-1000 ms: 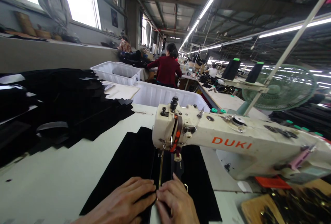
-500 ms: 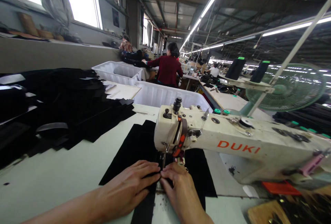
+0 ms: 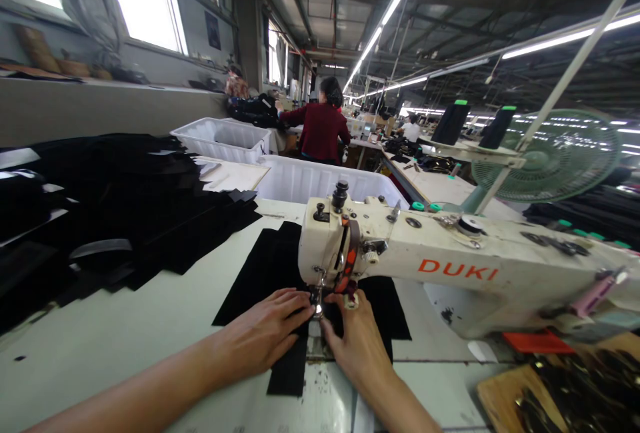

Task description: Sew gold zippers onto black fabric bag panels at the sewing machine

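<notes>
My left hand and right hand press flat black fabric; fingertips risk the cream sewing machine's needle just ahead.

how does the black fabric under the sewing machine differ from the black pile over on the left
The fabric under the sewing machine lies flat, pressed by the left hand and right hand; the pile is heaped in overlapping layers, untouched. The pile spreads far wider than the fabric. Both are black and rest on the pale table.

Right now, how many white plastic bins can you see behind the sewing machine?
2. One white bin sits just behind the sewing machine; the other bin is further back to the left, by the black fabric pile. More may be hidden.
</notes>
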The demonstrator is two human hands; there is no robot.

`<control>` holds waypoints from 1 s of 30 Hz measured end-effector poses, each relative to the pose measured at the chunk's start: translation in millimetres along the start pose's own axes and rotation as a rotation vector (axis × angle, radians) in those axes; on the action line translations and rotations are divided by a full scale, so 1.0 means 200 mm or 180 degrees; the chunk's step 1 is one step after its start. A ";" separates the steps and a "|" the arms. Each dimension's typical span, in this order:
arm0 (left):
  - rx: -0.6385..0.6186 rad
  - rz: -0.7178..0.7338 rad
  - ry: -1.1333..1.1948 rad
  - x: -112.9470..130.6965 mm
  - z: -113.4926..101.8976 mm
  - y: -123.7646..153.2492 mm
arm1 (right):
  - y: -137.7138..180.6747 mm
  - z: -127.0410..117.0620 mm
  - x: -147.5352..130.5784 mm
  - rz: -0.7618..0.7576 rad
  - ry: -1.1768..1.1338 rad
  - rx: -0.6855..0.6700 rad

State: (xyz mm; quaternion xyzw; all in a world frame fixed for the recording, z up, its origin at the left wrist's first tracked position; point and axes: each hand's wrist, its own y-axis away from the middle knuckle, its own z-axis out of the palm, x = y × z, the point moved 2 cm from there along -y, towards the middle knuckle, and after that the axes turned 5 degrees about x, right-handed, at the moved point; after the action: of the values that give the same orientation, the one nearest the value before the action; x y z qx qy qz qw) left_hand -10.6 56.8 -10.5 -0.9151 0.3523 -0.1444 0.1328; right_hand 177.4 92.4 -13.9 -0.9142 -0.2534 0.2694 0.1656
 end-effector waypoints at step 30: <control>0.0136 -0.0456 0.0442 -0.01 0.00 -0.01 | 0.04 -0.13 -0.01 -0.1387 0.0731 -0.0089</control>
State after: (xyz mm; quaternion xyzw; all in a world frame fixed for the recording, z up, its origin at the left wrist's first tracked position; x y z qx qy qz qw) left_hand -11.3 58.8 -10.5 -0.9227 0.2912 -0.2241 0.1169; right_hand 194.1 81.3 4.1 -0.8649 -0.4278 0.1180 0.2348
